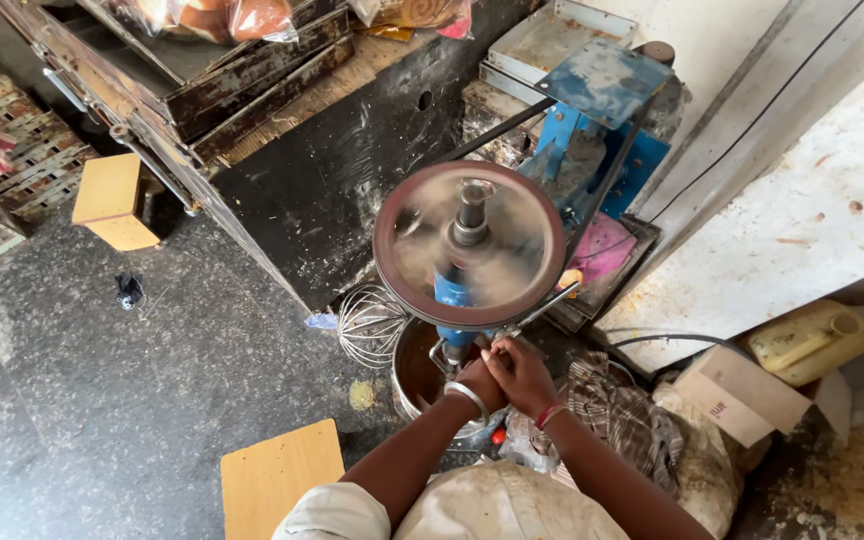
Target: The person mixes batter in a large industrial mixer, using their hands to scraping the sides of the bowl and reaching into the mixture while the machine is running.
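Mixer running: pulley wheel (469, 245) is a spinning blur. Both hands, left hand (479, 382) and right hand (524, 374), meet on the lever (532, 308) over the bowl (418, 376). Finger grip probably closed, can't confirm. Next move needs steady pressure, clear of wheel.

I've got 1 view only: head cam, worn up high, facing almost straight down at the floor. Near edge catches both forearms, hands (512, 375) meeting approx centre, just below the spinning pulley wheel (469, 245), which sits closest to the lens. Far left shows a dark cabinet (332, 190), far right a pale wall (792, 220). No 2nd cam, so no shared area.
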